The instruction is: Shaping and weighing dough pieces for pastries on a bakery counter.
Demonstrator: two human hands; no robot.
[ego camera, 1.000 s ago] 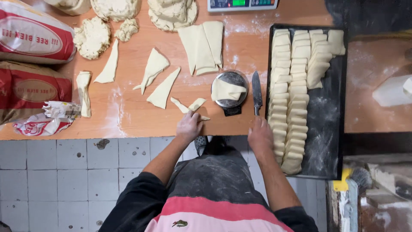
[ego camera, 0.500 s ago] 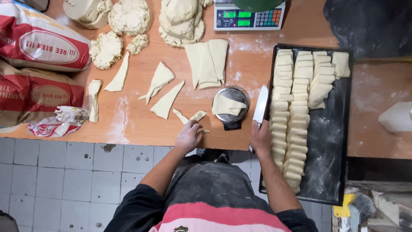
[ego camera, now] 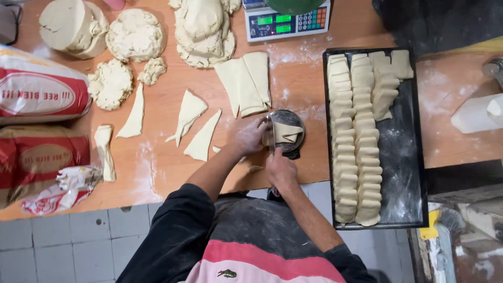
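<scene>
a small scale (ego camera: 293, 116) bearing folded dough (ego camera: 285, 132) sits between the cut dough strips (ego camera: 201, 137) and the tray (ego camera: 403, 157) of pieces.

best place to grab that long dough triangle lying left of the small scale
Take the dough triangle at its wide lower end, coming from the table's front edge. It lies flat with its thin tip pointing up and away, and the broad end gives more dough to pinch without tearing.
</scene>
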